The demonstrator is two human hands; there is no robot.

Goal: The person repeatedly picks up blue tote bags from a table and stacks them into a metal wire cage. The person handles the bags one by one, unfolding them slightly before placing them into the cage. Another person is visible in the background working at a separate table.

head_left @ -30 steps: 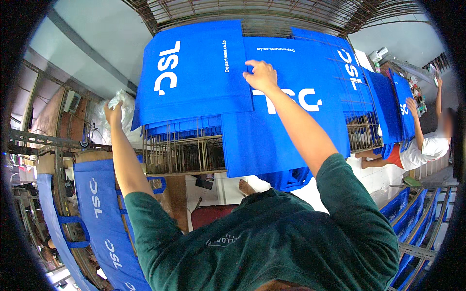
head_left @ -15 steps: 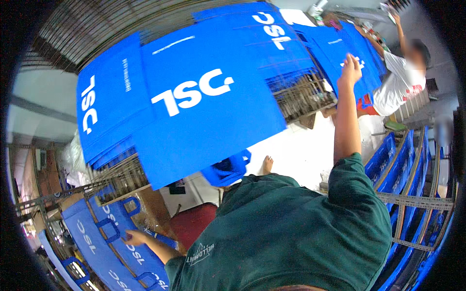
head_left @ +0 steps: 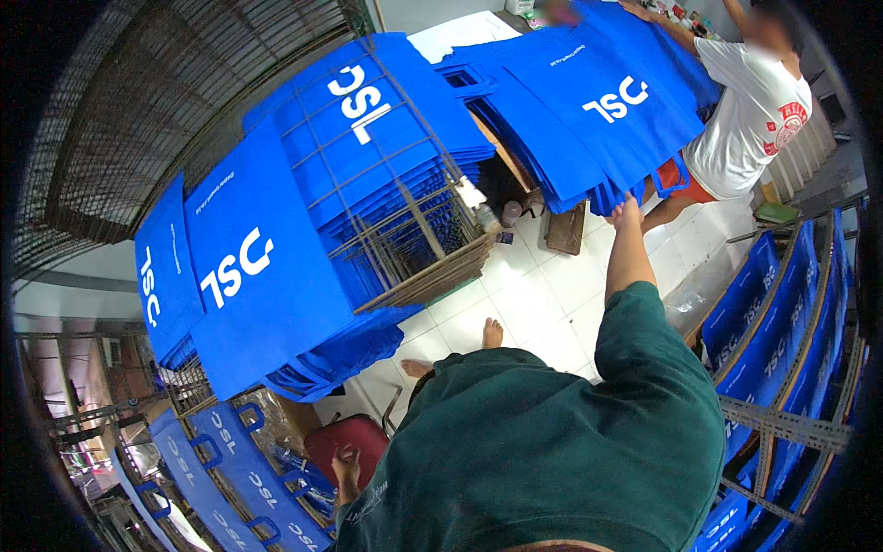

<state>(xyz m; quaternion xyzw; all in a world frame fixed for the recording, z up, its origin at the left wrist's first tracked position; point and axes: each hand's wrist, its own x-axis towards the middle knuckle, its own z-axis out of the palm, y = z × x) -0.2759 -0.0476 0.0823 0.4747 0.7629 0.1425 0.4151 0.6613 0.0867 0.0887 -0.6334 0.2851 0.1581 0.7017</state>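
My right hand point(head_left: 627, 213) reaches out to the near edge of a pile of blue tote bags point(head_left: 575, 110) with white print. Its fingers are closed at the hanging handles point(head_left: 607, 195) of the bags there. My left hand point(head_left: 347, 467) hangs low by a red chair seat point(head_left: 354, 442), holding nothing, fingers apart. In front of me, more printed blue bags point(head_left: 267, 276) lie in stacks on and between wire racks point(head_left: 405, 184), their handles drooping over the near side.
A co-worker in a white shirt point(head_left: 754, 120) sits beyond the bag pile on the right, arms on it. Racks of blue bags stand at the lower right point(head_left: 763, 322) and lower left point(head_left: 221, 469). A wooden block point(head_left: 564, 230) rests on the tiled floor point(head_left: 543, 285).
My right hand has come down from above the right-hand pile to the bag handles at its edge. My left hand has moved from the lower-left rack toward the chair. The view has shifted.
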